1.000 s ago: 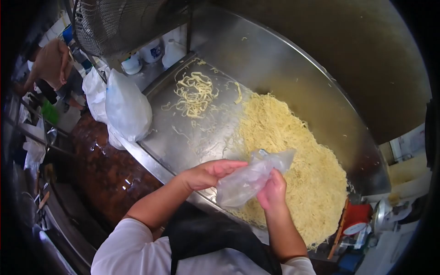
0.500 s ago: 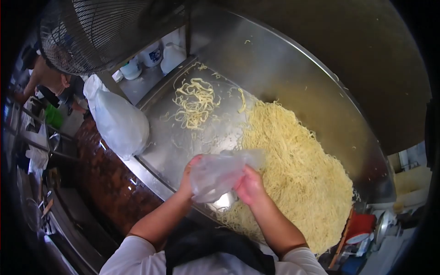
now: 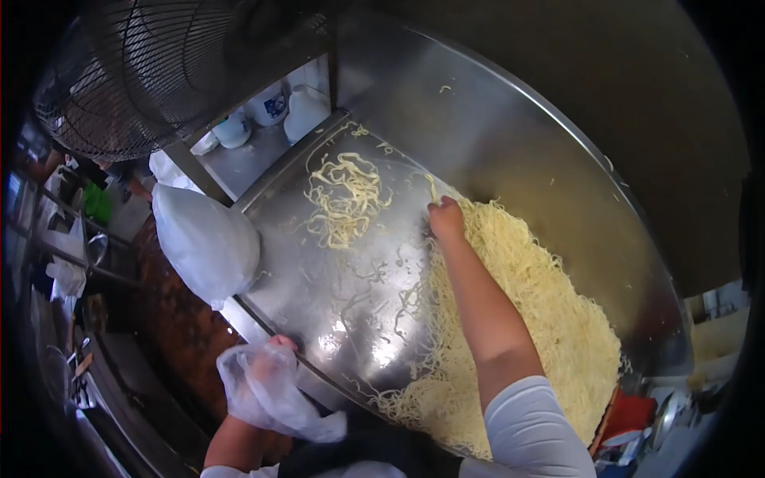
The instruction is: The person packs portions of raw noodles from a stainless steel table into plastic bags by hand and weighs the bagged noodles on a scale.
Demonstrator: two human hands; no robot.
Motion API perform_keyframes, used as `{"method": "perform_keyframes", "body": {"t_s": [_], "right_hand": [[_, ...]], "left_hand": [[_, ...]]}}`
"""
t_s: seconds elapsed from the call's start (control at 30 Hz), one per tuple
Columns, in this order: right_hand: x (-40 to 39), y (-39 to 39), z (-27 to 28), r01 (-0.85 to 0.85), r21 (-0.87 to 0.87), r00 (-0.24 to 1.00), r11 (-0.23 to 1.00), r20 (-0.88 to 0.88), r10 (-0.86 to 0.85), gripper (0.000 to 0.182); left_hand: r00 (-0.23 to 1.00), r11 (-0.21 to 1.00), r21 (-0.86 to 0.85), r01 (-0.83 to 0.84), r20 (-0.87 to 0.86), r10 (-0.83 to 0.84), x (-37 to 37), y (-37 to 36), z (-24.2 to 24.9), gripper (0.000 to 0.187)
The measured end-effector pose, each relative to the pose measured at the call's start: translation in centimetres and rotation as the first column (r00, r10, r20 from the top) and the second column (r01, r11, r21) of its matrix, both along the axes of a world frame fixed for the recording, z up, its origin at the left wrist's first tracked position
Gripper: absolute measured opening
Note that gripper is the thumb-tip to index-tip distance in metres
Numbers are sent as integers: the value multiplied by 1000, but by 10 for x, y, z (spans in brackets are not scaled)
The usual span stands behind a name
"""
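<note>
A large heap of pale yellow noodles (image 3: 526, 334) covers the right part of the steel worktop (image 3: 303, 279). At the heap's far left corner, my right hand (image 3: 448, 218) is closed on a few noodle strands, its arm stretched over the heap. My left hand (image 3: 282, 344) is low at the worktop's near edge, with a thin clear plastic bag (image 3: 255, 386) draped over the hand and wrist. The bag hides most of its fingers, which look closed on the plastic. A small loose pile of noodles (image 3: 347, 199) lies farther left on the metal.
A full, whitish plastic bag (image 3: 209, 247) stands on the worktop's left edge. Behind it are a wire fan guard (image 3: 135, 88) and white jugs (image 3: 304, 113) on a shelf. A raised steel wall (image 3: 510, 119) runs along the far side. Red container (image 3: 629, 416) at lower right.
My hands have moved apart. The right has let go of the clear bag and reached away to the noodles; the left has carried the bag left and toward me.
</note>
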State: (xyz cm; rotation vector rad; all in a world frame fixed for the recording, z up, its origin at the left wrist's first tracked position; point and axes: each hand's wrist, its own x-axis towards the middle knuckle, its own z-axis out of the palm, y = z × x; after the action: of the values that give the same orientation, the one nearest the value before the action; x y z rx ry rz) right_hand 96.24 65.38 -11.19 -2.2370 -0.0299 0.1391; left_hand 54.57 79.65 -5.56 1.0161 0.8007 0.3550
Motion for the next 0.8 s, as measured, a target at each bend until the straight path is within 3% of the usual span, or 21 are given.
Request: {"method": "perform_keyframes", "body": {"t_s": [0.07,0.17,0.23,0.27,0.3,0.33,0.37,0.4,0.43,0.47,0.5,0.53,0.6,0.63,0.67,0.7,0.73,0.77,0.8], "right_hand": [[27,11,-36,94,-120,995,988,48,-88,44],[19,39,-38,-327,216,924,920,-131,359,42],[5,54,-2,-390,329,874,860,-162,458,38],[5,45,10,-436,169,895,884,-21,446,38],[6,34,19,-453,3,885,892,120,449,38],[5,21,31,-438,-162,847,884,256,466,37],[5,-3,56,-371,-432,861,822,172,479,40],[14,-31,65,-312,-698,874,644,55,482,49],[25,-69,57,-358,-756,892,547,-105,439,66],[36,-106,50,-424,-796,885,433,-262,384,83],[16,-117,60,-304,-837,942,455,-192,276,90],[9,-118,63,-279,-829,949,484,-160,273,84],[-8,-124,56,-262,-800,946,539,-103,307,75],[-15,-127,41,-268,-779,936,567,-70,346,70],[-25,-128,35,-273,-757,922,593,-30,386,66],[-48,-127,45,-268,-710,926,651,-5,377,60],[-77,-130,56,-269,-662,930,699,11,368,54],[-106,-136,68,-220,-575,960,788,17,280,53],[-134,-147,73,-162,-483,982,860,8,190,52]], "left_hand": [[958,920,267,286,-91,-271,-13,29,-32,10],[924,787,488,377,-256,-284,-7,29,-38,14],[879,699,539,469,-361,-311,-2,29,-20,17],[853,653,557,513,-413,-318,-1,29,-14,18],[885,840,300,451,-272,-378,-5,32,-18,22],[926,937,-1,350,-153,-346,-9,34,-22,26],[963,883,-385,268,115,-242,-5,37,-12,29],[961,856,-439,274,161,-225,-8,40,-21,30],[957,825,-491,279,209,-200,-13,45,-37,32],[961,848,-451,277,146,-236,-13,44,-37,33],[959,867,-412,279,82,-270,-13,43,-36,35],[936,916,-269,299,-104,-336,0,41,-18,36],[957,723,-633,277,114,-267,3,45,-23,27],[849,851,54,522,-130,-513,5,43,-15,24],[747,407,637,654,-464,-476,24,35,16,22],[724,-320,738,594,-664,-187,38,28,37,20],[639,-310,635,707,-762,-105,43,24,45,13],[630,-298,631,717,-768,-110,42,23,38,12],[682,-200,712,673,-703,-204,35,28,17,13]]}}
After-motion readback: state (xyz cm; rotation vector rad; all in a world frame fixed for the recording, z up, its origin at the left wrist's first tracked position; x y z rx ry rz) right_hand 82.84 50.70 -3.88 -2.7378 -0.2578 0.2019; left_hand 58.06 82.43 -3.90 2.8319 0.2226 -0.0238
